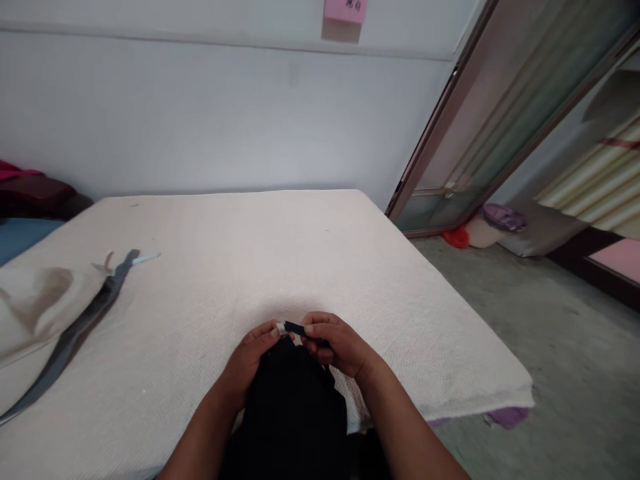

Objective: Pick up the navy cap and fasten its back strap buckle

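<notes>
Black cloth [295, 407] lies between my forearms at the front edge of the white-covered surface. At its top end, my left hand [255, 347] is closed, pinching a small white piece [281, 328] at the fingertips. A short dark strip [295, 329] runs from that white piece to my right hand [337, 341], whose thumb and fingers are pressed together on it. Both hands are close together, low in the middle of the head view. The lower part of the black cloth runs out of the picture.
On the left of the white cover [250, 247] lies cream cloth [45, 300] with a long grey strip [85, 323]. A pale wall stands behind, bearing a pink note [345, 9]. At the right are a sliding glass door [480, 113] and a bin with a purple liner [503, 219].
</notes>
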A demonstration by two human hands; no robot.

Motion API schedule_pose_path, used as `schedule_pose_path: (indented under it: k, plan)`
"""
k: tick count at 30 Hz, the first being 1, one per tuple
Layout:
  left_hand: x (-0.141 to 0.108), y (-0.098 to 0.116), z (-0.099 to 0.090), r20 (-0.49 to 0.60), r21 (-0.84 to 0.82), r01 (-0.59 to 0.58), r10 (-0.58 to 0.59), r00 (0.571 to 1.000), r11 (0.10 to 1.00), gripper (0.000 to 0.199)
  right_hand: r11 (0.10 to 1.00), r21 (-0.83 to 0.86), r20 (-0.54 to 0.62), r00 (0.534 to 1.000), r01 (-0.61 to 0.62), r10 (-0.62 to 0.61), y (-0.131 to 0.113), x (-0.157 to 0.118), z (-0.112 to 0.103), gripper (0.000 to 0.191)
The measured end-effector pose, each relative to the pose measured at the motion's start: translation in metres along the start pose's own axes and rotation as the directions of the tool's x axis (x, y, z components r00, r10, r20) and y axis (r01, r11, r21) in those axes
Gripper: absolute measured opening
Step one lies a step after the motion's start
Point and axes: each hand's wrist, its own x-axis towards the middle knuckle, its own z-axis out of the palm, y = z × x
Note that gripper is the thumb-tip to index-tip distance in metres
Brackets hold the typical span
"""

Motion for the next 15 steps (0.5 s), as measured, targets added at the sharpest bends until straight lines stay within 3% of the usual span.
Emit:
schedule_pose_path:
  k: [6,15]
  plan:
    - [-0.0014,0.0,-0.0023,-0.06,0.067,0.026,-0.022,0.998,0.997,0.024,0.998,-0.053,0.023,0.999,-0.036,0.037,-0.0013,-0.0017,-0.001,0.011]
    - [-0.0013,0.0011,-0.0033,-0.023,0.256,0.007,-0.001,1.0,0.967,0.019,0.99,-0.136,0.037,0.999,-0.026,0.032,-0.0053,-0.0063,-0.0061,0.015]
